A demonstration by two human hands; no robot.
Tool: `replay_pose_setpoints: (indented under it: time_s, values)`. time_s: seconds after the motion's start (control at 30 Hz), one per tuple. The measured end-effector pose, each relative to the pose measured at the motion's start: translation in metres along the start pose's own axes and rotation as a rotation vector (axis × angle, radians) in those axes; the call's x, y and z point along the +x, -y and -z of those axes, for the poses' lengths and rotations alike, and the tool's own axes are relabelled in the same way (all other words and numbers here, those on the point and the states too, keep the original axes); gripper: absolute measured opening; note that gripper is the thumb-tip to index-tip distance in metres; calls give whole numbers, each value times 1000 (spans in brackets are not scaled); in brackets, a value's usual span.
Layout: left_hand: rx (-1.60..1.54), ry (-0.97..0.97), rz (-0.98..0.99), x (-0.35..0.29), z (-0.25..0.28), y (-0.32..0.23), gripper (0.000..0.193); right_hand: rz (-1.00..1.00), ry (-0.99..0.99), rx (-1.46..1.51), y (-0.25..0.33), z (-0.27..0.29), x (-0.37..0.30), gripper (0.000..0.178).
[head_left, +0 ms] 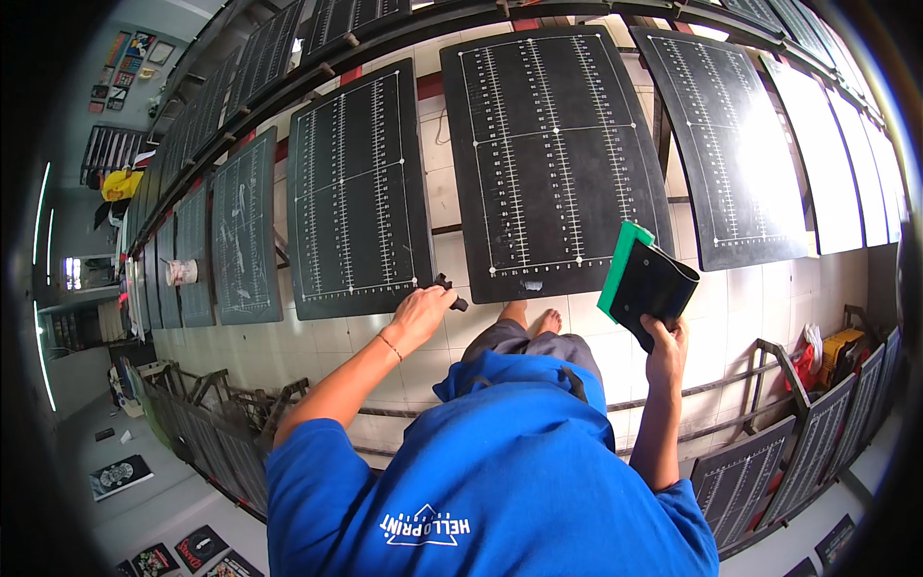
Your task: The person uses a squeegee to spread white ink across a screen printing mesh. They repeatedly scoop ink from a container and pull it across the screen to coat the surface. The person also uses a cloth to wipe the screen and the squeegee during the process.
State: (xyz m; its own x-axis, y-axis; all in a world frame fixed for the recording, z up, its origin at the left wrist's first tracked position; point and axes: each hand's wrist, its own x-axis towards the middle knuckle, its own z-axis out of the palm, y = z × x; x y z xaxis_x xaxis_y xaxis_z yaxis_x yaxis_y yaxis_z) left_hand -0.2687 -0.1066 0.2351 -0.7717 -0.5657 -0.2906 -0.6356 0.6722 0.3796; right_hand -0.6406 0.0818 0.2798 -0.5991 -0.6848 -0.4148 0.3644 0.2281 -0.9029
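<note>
My left hand (423, 313) is closed on a small black clamp-like piece (450, 292), beside the near right corner of a black marked board (361, 192). Whether that piece is fixed to the board, I cannot tell. In my right hand (665, 344) is a black squeegee (650, 293) with a bright green blade (623, 269) along its upper left side. Its black part curls over at the right, and my thumb and fingers grip the lower end. The squeegee is held up at the near right corner of the middle board (556, 163), covering part of it.
More flat boards on a dark metal frame (327, 72) run left and right; one at the right (721, 144) shines with glare. A pale tub (181, 272) stands on the left boards. Behind me is another rack of boards (740, 476). A yellow crate (840, 354) sits at right.
</note>
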Motion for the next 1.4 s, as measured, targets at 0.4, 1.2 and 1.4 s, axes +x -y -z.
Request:
replay_pose_setpoints:
  time_s: [0.4, 1.2, 1.4]
  values:
    - [-297, -262, 563, -141, -68, -2, 19, 5, 69, 45, -5, 17, -5, 31]
    - [580, -260, -143, 259, 150, 183, 18, 25, -404, 47, -35, -45, -104, 32]
    - [553, -91, -246, 266, 145, 219, 15, 31, -472, 57, -44, -126, -131, 36]
